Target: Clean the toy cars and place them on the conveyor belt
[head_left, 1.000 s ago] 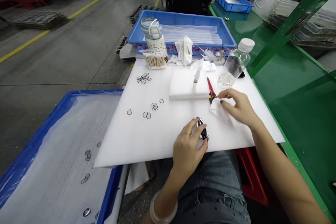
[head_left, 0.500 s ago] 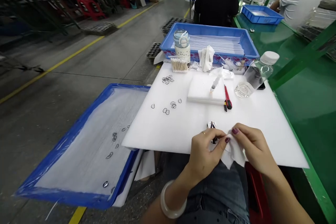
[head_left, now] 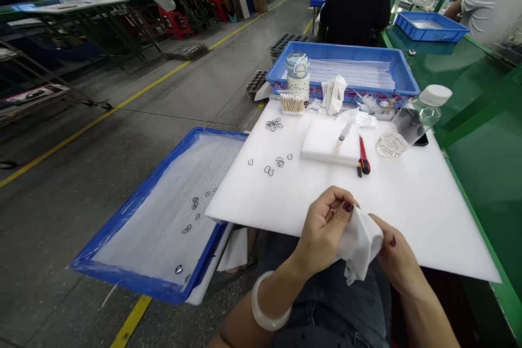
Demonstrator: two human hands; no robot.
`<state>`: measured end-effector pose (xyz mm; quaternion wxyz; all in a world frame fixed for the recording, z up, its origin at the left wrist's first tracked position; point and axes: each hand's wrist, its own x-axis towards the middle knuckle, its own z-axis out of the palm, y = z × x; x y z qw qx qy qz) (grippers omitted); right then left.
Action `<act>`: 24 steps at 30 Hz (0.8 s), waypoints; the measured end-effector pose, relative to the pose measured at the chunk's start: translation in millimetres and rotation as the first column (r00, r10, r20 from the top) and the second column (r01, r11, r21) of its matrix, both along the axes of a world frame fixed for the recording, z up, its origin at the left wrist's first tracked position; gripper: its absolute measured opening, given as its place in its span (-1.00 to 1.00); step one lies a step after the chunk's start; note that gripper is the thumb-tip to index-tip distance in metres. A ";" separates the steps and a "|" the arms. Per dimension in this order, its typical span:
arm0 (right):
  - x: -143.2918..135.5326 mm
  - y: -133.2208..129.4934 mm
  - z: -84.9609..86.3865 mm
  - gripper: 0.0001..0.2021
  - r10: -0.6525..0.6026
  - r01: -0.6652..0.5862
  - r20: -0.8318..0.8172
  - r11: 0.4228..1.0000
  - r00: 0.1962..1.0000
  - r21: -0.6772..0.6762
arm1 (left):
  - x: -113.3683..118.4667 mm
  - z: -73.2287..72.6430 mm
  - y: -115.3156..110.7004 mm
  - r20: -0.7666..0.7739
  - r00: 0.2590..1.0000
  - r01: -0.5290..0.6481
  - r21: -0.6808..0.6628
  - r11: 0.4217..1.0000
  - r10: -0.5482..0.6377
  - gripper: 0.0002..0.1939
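Observation:
A white cloth [head_left: 361, 242] hangs between my two hands over the front edge of the white board [head_left: 261, 201]. My left hand [head_left: 326, 231], with a pale bangle on the wrist, pinches its upper left part. At its right side my right hand [head_left: 395, 253] holds the cloth, some fingers hidden behind it. Small dark rings [head_left: 279, 162] lie on the board at the left, with a pile of rings [head_left: 274, 124] farther back. A syringe [head_left: 345, 133] rests on a white foam block [head_left: 326, 144], and a red cutter [head_left: 364, 156] lies beside the block.
A blue-edged tray [head_left: 163, 217] with rings stands at the left. Behind are a patterned cup [head_left: 298, 79], cotton swabs [head_left: 292, 104], a blue bin [head_left: 402, 73] and a tilted clear bottle [head_left: 411, 122]. A person in black [head_left: 354, 5] sits beyond.
The cloth is spread wider and the hands have moved slightly apart. The black-and-silver item that was beside the left fingers no longer shows. The camera view has shifted, so the table appears farther right.

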<state>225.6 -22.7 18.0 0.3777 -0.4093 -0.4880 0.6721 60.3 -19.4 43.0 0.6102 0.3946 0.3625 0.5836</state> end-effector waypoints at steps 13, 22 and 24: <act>-18.9 -20.8 3.4 -0.57 -0.259 0.257 -0.002 0.962 0.966 -0.095 | 0.9 -1.2 1.0 -0.146 0.939 -0.300 0.092 0.950 0.311 -0.80; 1.8 -3.9 7.8 -0.70 -0.417 0.417 -0.006 0.908 0.909 0.042 | -30.7 -7.9 8.4 -0.491 0.820 -0.218 0.207 0.954 0.294 -0.81; 19.4 8.9 10.3 -0.82 -0.631 0.634 -0.062 0.767 0.773 0.096 | -56.0 -5.3 21.5 -0.682 0.679 -0.160 0.225 0.961 0.272 -0.82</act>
